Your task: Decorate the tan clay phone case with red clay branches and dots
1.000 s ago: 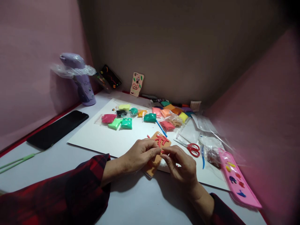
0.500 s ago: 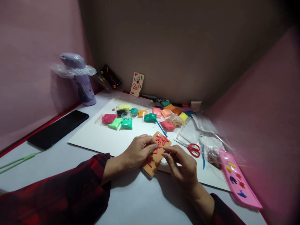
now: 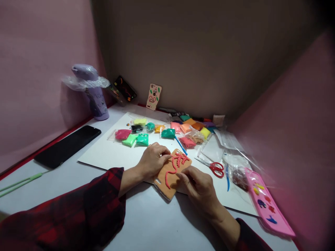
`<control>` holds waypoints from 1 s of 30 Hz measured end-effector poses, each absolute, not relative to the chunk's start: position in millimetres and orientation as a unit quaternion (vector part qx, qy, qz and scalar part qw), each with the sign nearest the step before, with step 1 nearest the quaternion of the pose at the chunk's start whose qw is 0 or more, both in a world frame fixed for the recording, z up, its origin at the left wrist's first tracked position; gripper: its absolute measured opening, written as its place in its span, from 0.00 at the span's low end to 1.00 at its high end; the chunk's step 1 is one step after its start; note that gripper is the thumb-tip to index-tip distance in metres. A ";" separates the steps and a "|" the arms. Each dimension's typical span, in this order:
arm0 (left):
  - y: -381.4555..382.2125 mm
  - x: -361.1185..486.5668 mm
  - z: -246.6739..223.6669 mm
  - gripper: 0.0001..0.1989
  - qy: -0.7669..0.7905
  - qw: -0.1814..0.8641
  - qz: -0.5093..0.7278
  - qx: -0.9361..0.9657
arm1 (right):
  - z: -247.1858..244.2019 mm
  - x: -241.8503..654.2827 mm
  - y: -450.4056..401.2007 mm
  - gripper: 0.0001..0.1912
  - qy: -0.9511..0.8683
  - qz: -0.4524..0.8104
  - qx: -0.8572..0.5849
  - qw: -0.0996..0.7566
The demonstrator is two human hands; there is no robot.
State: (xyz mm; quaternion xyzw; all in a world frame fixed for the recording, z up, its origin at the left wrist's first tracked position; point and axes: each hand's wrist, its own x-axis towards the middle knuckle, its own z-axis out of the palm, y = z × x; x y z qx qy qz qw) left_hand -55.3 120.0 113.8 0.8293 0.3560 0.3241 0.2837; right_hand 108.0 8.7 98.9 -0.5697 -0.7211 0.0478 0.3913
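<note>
Two grips, left grip (image 3: 153,161) and right grip (image 3: 201,184), flank the orange case (image 3: 173,181) at the white board's (image 3: 110,153) 6 o'clock edge; fingertips look close, can't tell if clamped. I'd steady the case, press the coral strip (image 3: 166,178) lightly. Cutout end points 1 o'clock, long axis 1-to-7.

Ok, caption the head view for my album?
Left hand and right hand at a tan phone case bearing wavy red strips.
</note>
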 end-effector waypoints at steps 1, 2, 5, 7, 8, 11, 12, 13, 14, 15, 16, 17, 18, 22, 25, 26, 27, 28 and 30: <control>120.5 -55.1 116.4 0.05 0.360 0.289 0.323 0.826 | 98.1 107.5 8.6 0.11 -0.723 0.056 -0.577 0.376; 120.9 -54.6 119.4 0.05 0.363 0.294 0.323 0.823 | 97.4 107.1 8.6 0.13 -0.723 0.062 -0.585 0.362; 122.5 -50.0 127.5 0.05 0.370 0.301 0.323 0.817 | 96.2 106.5 9.1 0.16 -0.723 0.069 -0.600 0.336; 124.4 -45.3 128.8 0.05 0.377 0.295 0.327 0.815 | 96.1 106.7 9.7 0.16 -0.725 0.072 -0.599 0.332; 125.6 -43.1 127.7 0.05 0.380 0.289 0.329 0.815 | 96.2 106.8 10.0 0.16 -0.726 0.074 -0.598 0.332; 129.4 -40.0 119.7 0.05 0.385 0.264 0.335 0.818 | 96.1 107.3 11.0 0.15 -0.725 0.077 -0.594 0.339; 130.4 -40.2 116.6 0.05 0.383 0.256 0.336 0.821 | 95.9 107.4 11.3 0.15 -0.725 0.078 -0.594 0.340; 130.9 -40.8 113.9 0.05 0.380 0.248 0.337 0.825 | 95.7 107.6 11.5 0.15 -0.725 0.078 -0.594 0.340; 131.1 -41.6 111.8 0.04 0.375 0.240 0.335 0.830 | 95.4 107.7 11.6 0.15 -0.725 0.078 -0.594 0.339; 130.9 -42.4 110.4 0.04 0.369 0.232 0.333 0.836 | 95.0 107.9 11.6 0.15 -0.726 0.079 -0.593 0.339; 130.3 -43.1 109.5 0.04 0.362 0.224 0.331 0.842 | 94.7 108.1 11.6 0.15 -0.726 0.080 -0.593 0.339; 129.5 -43.6 109.1 0.04 0.355 0.217 0.328 0.848 | 94.3 108.3 11.6 0.15 -0.726 0.080 -0.592 0.340; 128.7 -43.9 108.9 0.04 0.350 0.210 0.324 0.853 | 94.0 108.6 11.6 0.15 -0.727 0.081 -0.591 0.341; 126.6 -43.9 108.1 0.04 0.340 0.191 0.319 0.864 | 93.5 109.1 12.1 0.15 -0.726 0.085 -0.590 0.342; 126.6 -44.0 106.8 0.04 0.338 0.180 0.318 0.867 | 93.6 109.0 12.5 0.15 -0.726 0.086 -0.590 0.342; 126.7 -44.1 106.3 0.04 0.338 0.178 0.317 0.868 | 93.7 108.8 12.5 0.15 -0.726 0.087 -0.590 0.343; 126.8 -44.3 106.0 0.04 0.338 0.175 0.317 0.869 | 93.7 108.7 12.5 0.15 -0.725 0.088 -0.590 0.343; 126.9 -44.4 105.7 0.04 0.338 0.173 0.315 0.870 | 93.8 108.5 12.5 0.15 -0.725 0.088 -0.592 0.342; 126.9 -44.4 105.5 0.04 0.337 0.169 0.312 0.872 | 94.0 108.1 12.2 0.15 -0.724 0.089 -0.592 0.341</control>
